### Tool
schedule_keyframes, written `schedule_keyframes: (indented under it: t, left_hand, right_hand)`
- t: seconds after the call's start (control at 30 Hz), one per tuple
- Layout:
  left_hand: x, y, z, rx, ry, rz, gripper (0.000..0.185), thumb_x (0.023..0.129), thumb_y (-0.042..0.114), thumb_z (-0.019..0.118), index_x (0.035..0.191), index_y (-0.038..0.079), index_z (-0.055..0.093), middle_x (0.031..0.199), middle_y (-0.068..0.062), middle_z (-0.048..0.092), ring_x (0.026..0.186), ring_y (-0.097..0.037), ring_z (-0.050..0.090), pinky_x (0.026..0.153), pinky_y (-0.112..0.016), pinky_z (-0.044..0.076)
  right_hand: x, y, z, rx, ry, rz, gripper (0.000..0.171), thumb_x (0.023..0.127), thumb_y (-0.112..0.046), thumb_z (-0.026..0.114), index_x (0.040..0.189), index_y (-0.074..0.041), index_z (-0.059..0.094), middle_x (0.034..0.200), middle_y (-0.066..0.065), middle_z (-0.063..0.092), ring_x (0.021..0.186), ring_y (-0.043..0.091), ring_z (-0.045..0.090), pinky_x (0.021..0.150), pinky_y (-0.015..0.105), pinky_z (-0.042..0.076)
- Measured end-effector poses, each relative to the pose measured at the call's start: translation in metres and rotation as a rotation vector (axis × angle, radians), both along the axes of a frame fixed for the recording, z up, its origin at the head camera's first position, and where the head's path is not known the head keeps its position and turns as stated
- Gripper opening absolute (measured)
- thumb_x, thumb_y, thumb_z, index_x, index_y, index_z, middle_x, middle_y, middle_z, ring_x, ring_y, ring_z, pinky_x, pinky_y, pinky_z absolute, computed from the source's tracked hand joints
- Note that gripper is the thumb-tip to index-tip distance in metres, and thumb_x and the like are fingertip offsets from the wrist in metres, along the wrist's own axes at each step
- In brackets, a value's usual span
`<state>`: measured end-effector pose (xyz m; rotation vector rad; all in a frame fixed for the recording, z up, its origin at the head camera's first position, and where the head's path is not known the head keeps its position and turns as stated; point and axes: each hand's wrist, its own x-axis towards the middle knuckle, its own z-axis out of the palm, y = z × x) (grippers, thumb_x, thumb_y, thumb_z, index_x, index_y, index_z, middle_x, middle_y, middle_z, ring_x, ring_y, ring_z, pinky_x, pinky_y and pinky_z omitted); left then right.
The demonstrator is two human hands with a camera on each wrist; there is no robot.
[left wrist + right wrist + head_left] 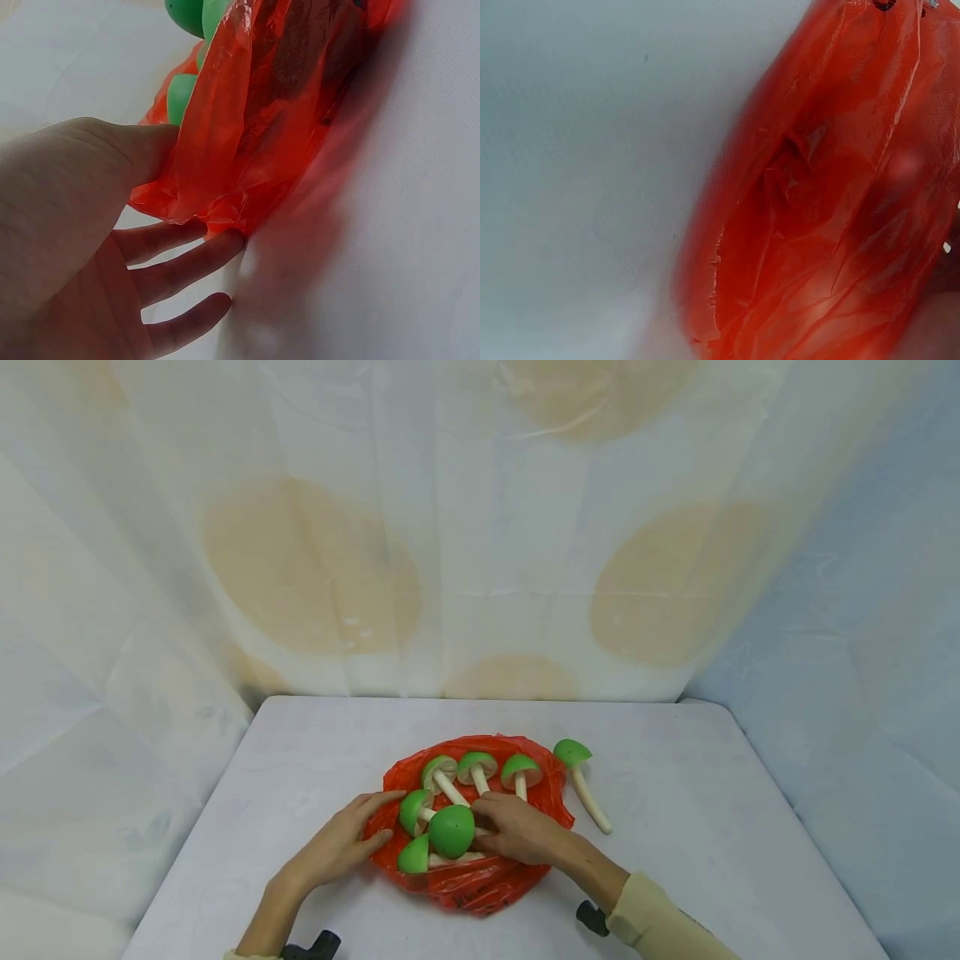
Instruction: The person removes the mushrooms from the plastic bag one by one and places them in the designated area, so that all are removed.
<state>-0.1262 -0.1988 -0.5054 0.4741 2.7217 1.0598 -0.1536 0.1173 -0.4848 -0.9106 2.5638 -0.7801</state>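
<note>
A red plastic bag (480, 897), spread out on the table, holds several toy mushrooms with green caps and white stems. Over its middle, my right hand (525, 831) grips a mushroom (452, 831) by the stem, its round cap facing up. My left hand (341, 839) touches the bag's left edge with thumb and fingers spread and fairly straight. In the left wrist view, the thumb of that hand (82, 225) lies against the red plastic, with the fingers below it. Red plastic (802, 225) hides most of my right hand in the right wrist view.
One more green-capped mushroom (588, 793) lies on the white table (675, 810), right of the bag. Pale sheeting with tan circles (315, 568) hangs behind the table, and further sheets stand at both sides.
</note>
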Motion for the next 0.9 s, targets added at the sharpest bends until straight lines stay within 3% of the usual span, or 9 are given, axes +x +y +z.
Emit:
schedule_keyframes:
  t: [0.53, 0.9]
  left_hand:
    - [-0.0002, 0.0004, 0.0005, -0.006, -0.005, 0.005, 0.057, 0.096, 0.022, 0.070, 0.147, 0.035, 0.048, 0.141, 0.000, 0.054, 0.130, -0.027, 0.052, 0.105, -0.056, 0.045]
    - [-0.0015, -0.0001, -0.0027, 0.001, 0.000, 0.004, 0.058, 0.096, 0.023, 0.070, 0.147, 0.037, 0.048, 0.138, 0.000, 0.055, 0.127, -0.025, 0.054, 0.103, -0.055, 0.047]
  right_hand:
    - [0.0003, 0.0013, -0.0013, -0.025, -0.004, -0.001, 0.016, 0.093, -0.038, 0.072, 0.103, -0.029, 0.063, 0.094, -0.013, 0.059, 0.085, 0.005, 0.053, 0.076, 0.021, 0.048]
    - [-0.0011, 0.0086, 0.0075, -0.083, -0.021, -0.039, 0.016, 0.093, -0.026, 0.074, 0.105, -0.031, 0.064, 0.094, -0.016, 0.061, 0.087, 0.007, 0.058, 0.077, 0.021, 0.052]
